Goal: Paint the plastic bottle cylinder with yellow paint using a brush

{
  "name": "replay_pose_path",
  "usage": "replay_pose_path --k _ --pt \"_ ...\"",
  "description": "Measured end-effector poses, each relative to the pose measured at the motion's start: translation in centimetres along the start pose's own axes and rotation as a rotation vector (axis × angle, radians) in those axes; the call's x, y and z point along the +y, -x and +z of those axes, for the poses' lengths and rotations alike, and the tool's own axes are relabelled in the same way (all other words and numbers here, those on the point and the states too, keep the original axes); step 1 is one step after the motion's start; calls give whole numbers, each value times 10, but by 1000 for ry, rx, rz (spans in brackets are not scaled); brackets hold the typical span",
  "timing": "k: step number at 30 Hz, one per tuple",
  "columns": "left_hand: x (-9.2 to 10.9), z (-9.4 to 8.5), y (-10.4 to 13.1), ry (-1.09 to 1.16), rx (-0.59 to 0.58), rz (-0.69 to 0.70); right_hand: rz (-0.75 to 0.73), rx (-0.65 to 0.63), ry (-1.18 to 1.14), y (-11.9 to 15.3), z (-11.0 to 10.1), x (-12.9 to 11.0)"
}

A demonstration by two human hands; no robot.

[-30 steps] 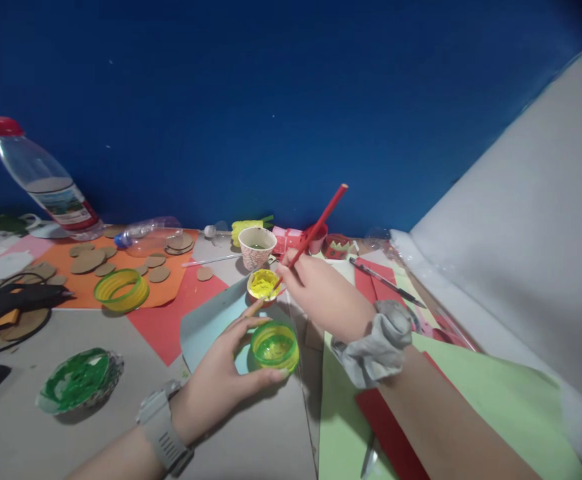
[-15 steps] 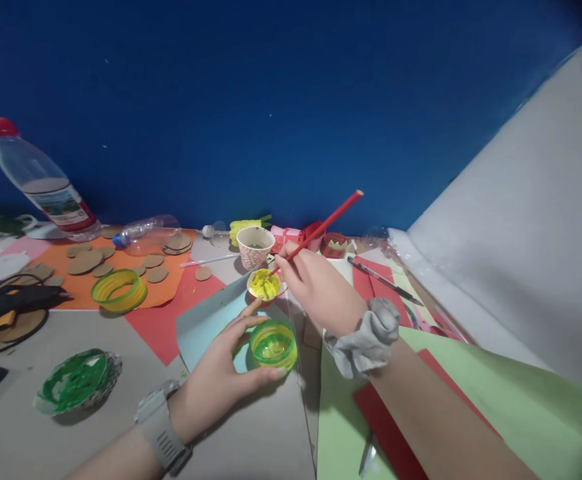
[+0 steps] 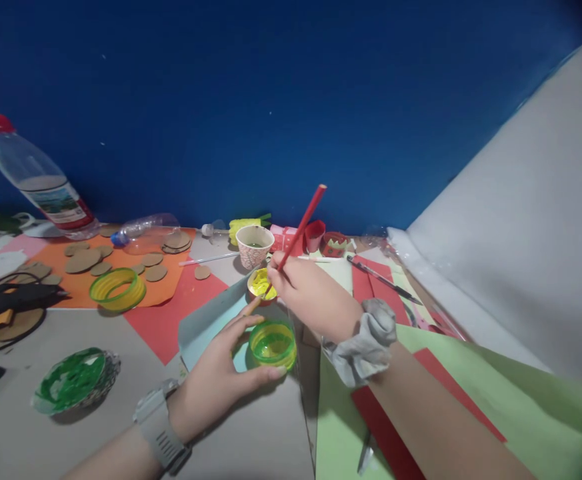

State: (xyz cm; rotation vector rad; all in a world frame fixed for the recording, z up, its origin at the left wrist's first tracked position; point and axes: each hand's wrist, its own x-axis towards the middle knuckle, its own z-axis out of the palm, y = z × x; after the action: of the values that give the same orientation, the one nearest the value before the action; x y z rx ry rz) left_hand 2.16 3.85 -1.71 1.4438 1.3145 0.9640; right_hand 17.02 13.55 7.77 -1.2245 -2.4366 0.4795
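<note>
My left hand [image 3: 223,373] is wrapped round a clear plastic bottle piece [image 3: 273,363] with green and yellow painted bands, its thumb at the front and fingers behind. In my right hand [image 3: 315,290] is a red-handled paintbrush [image 3: 305,223], slanting up to the right. The brush's tip end is at the near edge of a small dish of yellow paint [image 3: 259,283], close to my left fingertip. Just behind that dish stands a patterned paper cup [image 3: 255,247] with some liquid in it. A dish of green paint [image 3: 73,383] lies to the left.
A similar painted ring [image 3: 118,291] and cardboard discs [image 3: 83,261] lie on orange paper. Behind are a leaning water bottle [image 3: 45,180] and a clear plastic bottle part [image 3: 145,233]. A black cable tool [image 3: 8,303] is far left; a pen [image 3: 381,278] lies right.
The brush has become steeper, its top end swinging left. My right hand has shifted slightly left and down, bringing the tip to the dish's near edge. My left hand keeps its hold.
</note>
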Motion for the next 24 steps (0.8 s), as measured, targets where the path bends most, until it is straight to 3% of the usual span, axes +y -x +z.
replay_pose_path --k 6,24 --pt "2 0 2 -7 -16 -16 21 61 26 -3 -2 2" --pt "-2 0 0 21 -11 -4 -10 0 49 1 -4 -1"
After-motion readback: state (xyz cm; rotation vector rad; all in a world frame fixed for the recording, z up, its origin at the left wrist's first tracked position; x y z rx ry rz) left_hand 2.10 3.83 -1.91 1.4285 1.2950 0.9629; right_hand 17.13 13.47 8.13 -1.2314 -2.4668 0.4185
